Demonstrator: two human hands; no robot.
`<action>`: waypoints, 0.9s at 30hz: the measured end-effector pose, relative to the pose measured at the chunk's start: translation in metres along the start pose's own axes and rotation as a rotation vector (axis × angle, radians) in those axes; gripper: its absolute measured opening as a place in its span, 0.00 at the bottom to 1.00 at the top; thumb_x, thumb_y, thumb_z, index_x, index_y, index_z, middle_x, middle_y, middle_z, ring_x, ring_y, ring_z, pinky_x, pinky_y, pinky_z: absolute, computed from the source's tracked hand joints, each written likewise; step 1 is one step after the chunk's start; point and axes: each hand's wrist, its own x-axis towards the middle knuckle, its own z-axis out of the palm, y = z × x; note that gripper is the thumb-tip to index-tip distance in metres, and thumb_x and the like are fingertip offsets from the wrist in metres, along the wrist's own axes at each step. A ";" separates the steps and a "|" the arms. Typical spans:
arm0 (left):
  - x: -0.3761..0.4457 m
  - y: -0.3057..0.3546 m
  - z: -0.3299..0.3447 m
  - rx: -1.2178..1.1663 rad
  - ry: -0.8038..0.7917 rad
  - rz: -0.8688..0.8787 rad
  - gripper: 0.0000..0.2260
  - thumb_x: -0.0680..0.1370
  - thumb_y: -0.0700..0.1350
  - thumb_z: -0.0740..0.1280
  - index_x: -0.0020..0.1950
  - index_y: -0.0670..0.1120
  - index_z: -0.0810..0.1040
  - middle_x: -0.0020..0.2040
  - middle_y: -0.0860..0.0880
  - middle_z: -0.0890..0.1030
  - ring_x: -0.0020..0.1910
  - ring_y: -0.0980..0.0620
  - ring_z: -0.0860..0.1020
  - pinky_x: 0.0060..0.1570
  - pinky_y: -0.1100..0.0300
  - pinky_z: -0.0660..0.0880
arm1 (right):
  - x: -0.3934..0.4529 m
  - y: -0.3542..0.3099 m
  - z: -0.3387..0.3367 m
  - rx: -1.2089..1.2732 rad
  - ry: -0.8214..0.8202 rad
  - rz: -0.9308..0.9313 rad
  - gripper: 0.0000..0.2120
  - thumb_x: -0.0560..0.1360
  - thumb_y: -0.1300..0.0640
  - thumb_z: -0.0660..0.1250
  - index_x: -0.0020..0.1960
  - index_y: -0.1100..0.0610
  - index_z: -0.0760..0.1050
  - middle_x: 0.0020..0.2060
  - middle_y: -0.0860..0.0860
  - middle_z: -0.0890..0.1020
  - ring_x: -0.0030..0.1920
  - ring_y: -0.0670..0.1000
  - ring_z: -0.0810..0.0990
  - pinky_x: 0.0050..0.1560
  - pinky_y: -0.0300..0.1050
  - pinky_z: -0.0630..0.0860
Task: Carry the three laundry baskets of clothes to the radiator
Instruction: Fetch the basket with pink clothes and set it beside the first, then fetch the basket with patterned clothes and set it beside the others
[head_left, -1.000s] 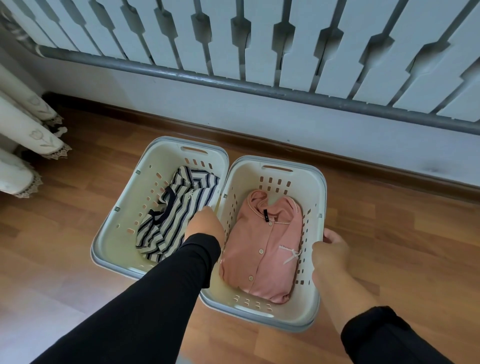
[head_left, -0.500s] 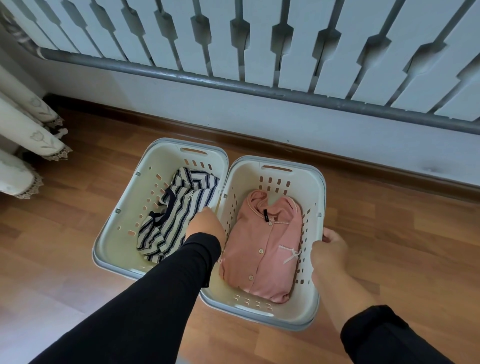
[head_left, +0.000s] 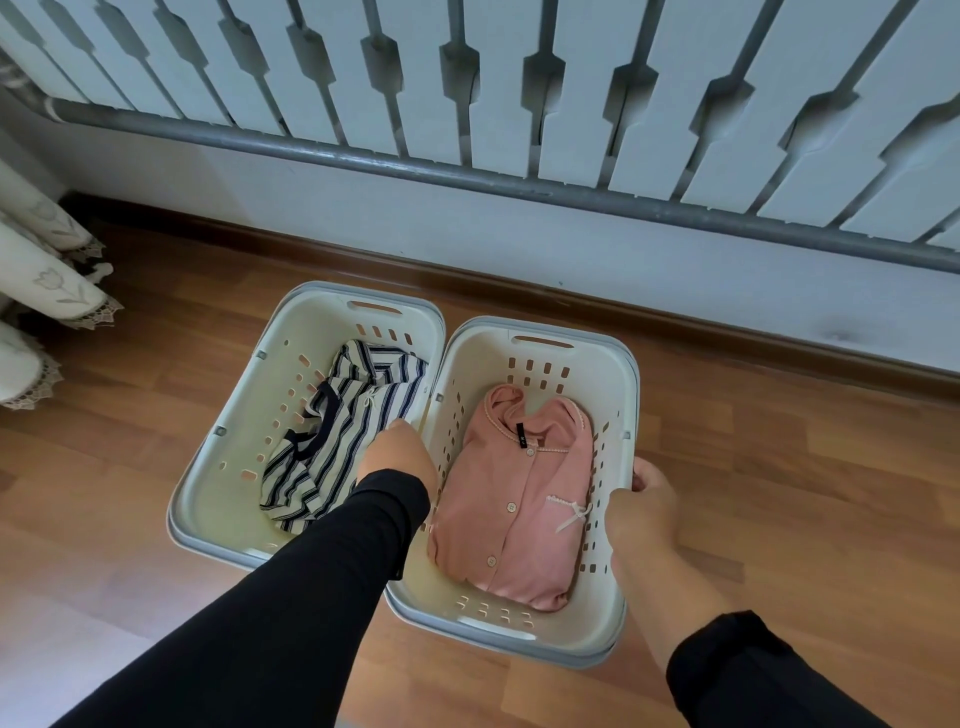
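Two pale laundry baskets stand side by side on the wooden floor below the white radiator (head_left: 519, 88). The left basket (head_left: 223, 467) holds a navy-and-cream striped garment (head_left: 337, 436). The right basket (head_left: 618, 384) holds a folded pink buttoned top (head_left: 514, 499). My left hand (head_left: 400, 457) grips the right basket's left rim, where the two baskets meet. My right hand (head_left: 644, 514) is closed over that basket's right rim. Both arms wear black sleeves. A third basket is not in view.
A grey pipe (head_left: 363, 161) runs under the radiator along the wall. A dark skirting board (head_left: 675, 317) lines the floor's far edge. White lace-edged curtains (head_left: 47, 291) hang at the far left. Bare wooden floor (head_left: 805, 493) stretches to the right of the baskets.
The view has shifted very slightly; both hands stay on the right basket's rims and the baskets have hardly moved.
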 end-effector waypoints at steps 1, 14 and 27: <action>0.000 0.000 0.000 0.003 0.002 0.002 0.18 0.77 0.34 0.60 0.68 0.39 0.68 0.60 0.41 0.80 0.59 0.43 0.79 0.55 0.53 0.78 | -0.001 -0.001 0.000 -0.007 -0.002 -0.006 0.23 0.74 0.74 0.56 0.52 0.52 0.81 0.44 0.54 0.85 0.40 0.54 0.82 0.39 0.47 0.79; -0.011 0.025 -0.002 -0.134 0.097 0.032 0.23 0.76 0.41 0.64 0.70 0.38 0.65 0.67 0.40 0.71 0.63 0.41 0.74 0.61 0.49 0.75 | -0.025 -0.030 0.000 -0.254 0.012 -0.110 0.24 0.74 0.62 0.65 0.70 0.57 0.72 0.63 0.58 0.71 0.65 0.64 0.73 0.65 0.61 0.75; -0.034 0.081 -0.009 -0.643 -0.027 0.042 0.13 0.77 0.42 0.61 0.60 0.44 0.75 0.53 0.46 0.78 0.45 0.49 0.77 0.41 0.59 0.73 | -0.030 -0.065 -0.004 0.096 -0.143 -0.144 0.12 0.78 0.62 0.62 0.54 0.46 0.75 0.55 0.46 0.78 0.48 0.40 0.76 0.41 0.35 0.69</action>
